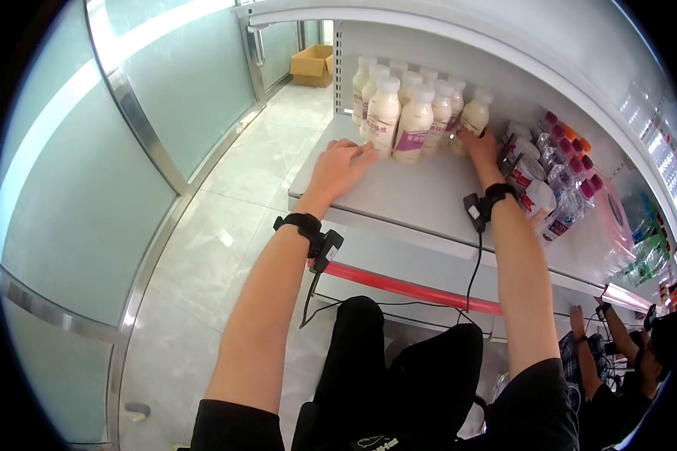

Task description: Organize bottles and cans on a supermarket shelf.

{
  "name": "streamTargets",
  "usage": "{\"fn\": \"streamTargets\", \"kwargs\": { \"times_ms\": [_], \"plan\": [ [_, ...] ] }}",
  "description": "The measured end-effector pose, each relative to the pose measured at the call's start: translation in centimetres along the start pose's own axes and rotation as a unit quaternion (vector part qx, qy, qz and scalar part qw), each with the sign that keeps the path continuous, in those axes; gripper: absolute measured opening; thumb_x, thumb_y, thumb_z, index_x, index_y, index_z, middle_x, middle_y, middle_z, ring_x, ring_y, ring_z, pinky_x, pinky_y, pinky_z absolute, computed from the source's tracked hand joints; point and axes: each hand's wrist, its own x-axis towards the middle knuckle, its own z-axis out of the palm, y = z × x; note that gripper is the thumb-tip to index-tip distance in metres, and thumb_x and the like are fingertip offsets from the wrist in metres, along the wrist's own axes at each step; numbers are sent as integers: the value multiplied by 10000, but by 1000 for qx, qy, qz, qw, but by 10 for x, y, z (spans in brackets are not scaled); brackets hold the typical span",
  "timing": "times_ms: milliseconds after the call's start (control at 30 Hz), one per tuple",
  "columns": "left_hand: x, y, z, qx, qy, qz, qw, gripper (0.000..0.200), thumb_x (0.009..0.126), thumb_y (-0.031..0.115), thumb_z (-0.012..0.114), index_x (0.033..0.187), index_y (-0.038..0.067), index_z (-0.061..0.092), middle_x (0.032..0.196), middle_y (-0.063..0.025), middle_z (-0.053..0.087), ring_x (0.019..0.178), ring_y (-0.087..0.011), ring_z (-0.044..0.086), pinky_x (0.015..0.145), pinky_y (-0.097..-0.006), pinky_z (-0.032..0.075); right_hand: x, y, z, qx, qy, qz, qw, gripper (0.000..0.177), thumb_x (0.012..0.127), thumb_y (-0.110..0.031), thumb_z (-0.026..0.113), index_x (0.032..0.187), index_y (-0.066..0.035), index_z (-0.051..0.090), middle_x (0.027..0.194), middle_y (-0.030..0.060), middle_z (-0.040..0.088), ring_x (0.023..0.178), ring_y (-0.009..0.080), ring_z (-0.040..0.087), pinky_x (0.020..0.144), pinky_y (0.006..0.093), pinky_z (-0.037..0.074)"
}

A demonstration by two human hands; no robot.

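Note:
Several white-capped bottles of a milky drink stand upright in a cluster on the white shelf [399,184]. At the front are a bottle with a pale label [384,116] and a bottle with a purple label [414,128]. My right hand [479,148] has its fingers closed on the lower part of the rightmost milk drink bottle [475,114], which leans slightly. On the shelf's left side my left hand [341,170] lies with fingers stretched out, the tips close to the front left bottle. Both wrists wear black straps with a small cabled device.
Right of the bottles stand cans [528,170] and clear bottles with pink caps [570,197]. An upper shelf [459,30] overhangs the cluster. A cardboard box [312,66] sits on the floor beyond. Another person [632,368] works at the far right.

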Motion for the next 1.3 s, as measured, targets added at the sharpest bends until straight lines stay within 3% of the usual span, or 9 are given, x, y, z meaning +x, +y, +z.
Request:
{"fn": "streamTargets", "kwargs": {
  "times_ms": [100, 367, 533, 733, 900, 967, 1100, 1167, 1300],
  "plan": [
    [-2, 3, -1, 14, -4, -6, 1000, 535, 914, 512, 561, 1217, 94, 700, 1183, -112, 637, 1172, -298, 522, 1026, -397, 400, -51, -42, -18, -53, 6, -7, 999, 629, 678, -369, 810, 1137, 25, 640, 1072, 213, 708, 989, 333, 693, 875, 401, 528],
    [-1, 5, -4, -2, -5, -7, 1000, 583, 925, 555, 521, 1224, 84, 691, 1186, -131, 632, 1178, -313, 517, 1037, -411, 381, -156, -117, -28, -5, -204, -81, 976, 600, 694, -355, 815, 1141, 0, 629, 1034, 174, 710, 934, 310, 694, 830, 391, 540],
    [-6, 7, -3, -16, -1, 1, 1000, 639, 903, 591, 544, 1272, 79, 640, 1162, -142, 640, 1153, -325, 537, 1022, -415, 391, -164, -118, 13, 15, -169, -106, 980, 547, 718, -365, 816, 1076, 11, 646, 1034, 180, 674, 930, 324, 675, 816, 407, 538],
    [-1, 7, 5, 99, 16, 2, 995, 676, 823, 487, 715, 1325, 62, 560, 1141, -138, 633, 1062, -283, 581, 935, -400, 467, -174, -100, 19, -11, -154, -135, 979, 407, 784, -305, 774, 1011, 14, 665, 1033, 202, 644, 914, 377, 648, 805, 432, 533],
    [0, 1, 7, 114, 18, 39, 993, 583, 827, 490, 703, 1202, 50, 631, 1118, -113, 649, 1082, -293, 576, 933, -412, 460, -176, -79, -25, -59, -207, -128, 968, 293, 832, -260, 724, 958, 1, 681, 975, 203, 655, 874, 371, 655, 775, 436, 528],
    [4, -6, 6, 112, 20, 57, 992, 521, 842, 473, 691, 1141, 47, 656, 1088, -112, 655, 1059, -291, 584, 917, -406, 466, -175, -55, -33, -17, -145, -182, 972, 269, 863, -253, 686, 907, 12, 680, 856, 202, 671, 803, 359, 668, 735, 425, 526],
    [-4, -2, 0, 20, 33, 0, 999, 399, 887, 425, 653, 982, 41, 705, 1007, -112, 665, 1004, -276, 604, 873, -383, 478, -179, -66, -45, 74, -132, -44, 987, 273, 880, -242, 661, 877, 30, 668, 760, 197, 670, 726, 360, 667, 691, 409, 521],
    [-6, -3, 0, -1, 71, 11, 997, 370, 910, 393, 626, 940, 33, 707, 922, -110, 687, 902, -285, 633, 810, -369, 496, -182, -68, -41, 51, -118, -107, 986, 274, 892, -237, 645, 863, 35, 662, 744, 193, 675, 668, 364, 647, 666, 392, 512],
    [-5, -7, -2, -72, 139, -74, 985, 349, 943, 314, 561, 875, -1, 696, 756, -105, 699, 674, -234, 643, 671, -330, 498, -181, -66, -44, 52, -127, -95, 986, 274, 899, -237, 636, 845, 31, 668, 708, 172, 671, 638, 315, 649, 653, 374, 506]
  ]
}}
